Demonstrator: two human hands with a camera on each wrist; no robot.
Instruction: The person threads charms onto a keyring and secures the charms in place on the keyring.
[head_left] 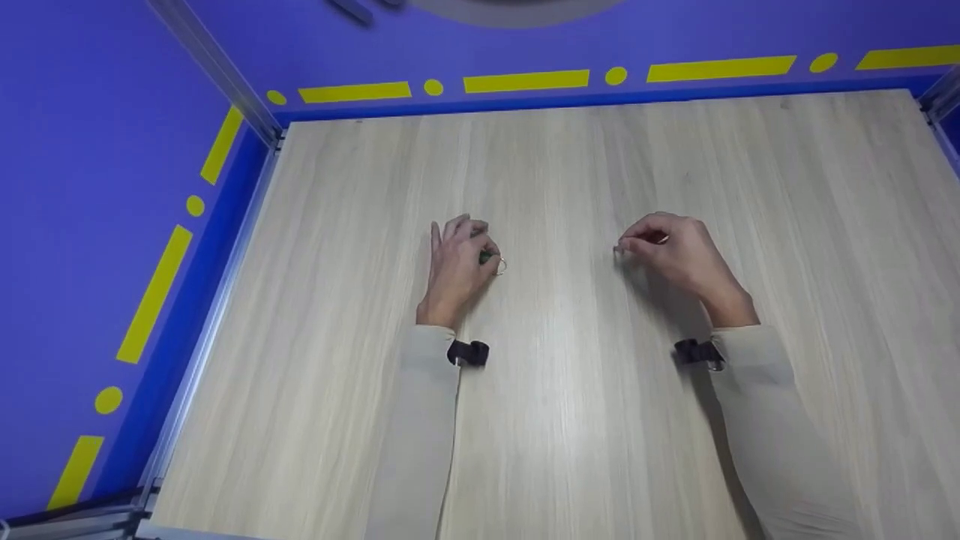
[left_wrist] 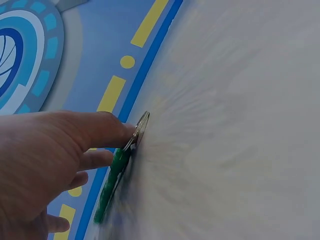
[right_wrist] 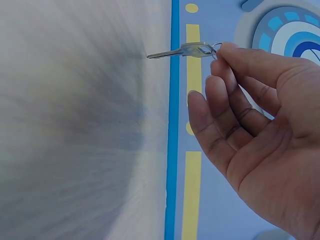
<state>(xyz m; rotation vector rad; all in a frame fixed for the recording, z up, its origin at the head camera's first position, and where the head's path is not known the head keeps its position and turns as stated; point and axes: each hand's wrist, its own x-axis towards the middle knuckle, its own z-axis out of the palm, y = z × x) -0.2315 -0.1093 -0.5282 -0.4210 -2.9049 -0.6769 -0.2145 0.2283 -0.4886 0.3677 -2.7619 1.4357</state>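
Near the middle of the table, my left hand (head_left: 456, 262) pinches a metal key ring (left_wrist: 142, 125) between thumb and index finger, the other fingers spread loosely. From the ring a slim green piece (left_wrist: 112, 185) slants down close over the tabletop, mostly hidden by the hand in the head view. To the right, my right hand (head_left: 675, 247) pinches a small wire ring (right_wrist: 216, 49) at its fingertips, remaining fingers half curled. A silver key (right_wrist: 195, 49) hangs on that ring, its tip pointing at the tabletop. A stretch of table separates the hands.
A pale wood-grain tabletop (head_left: 555, 420) lies under both hands. Blue panels (head_left: 90, 150) with yellow dashes and dots stand along its left and far edges, with a metal frame post (head_left: 217, 67) at the far left corner.
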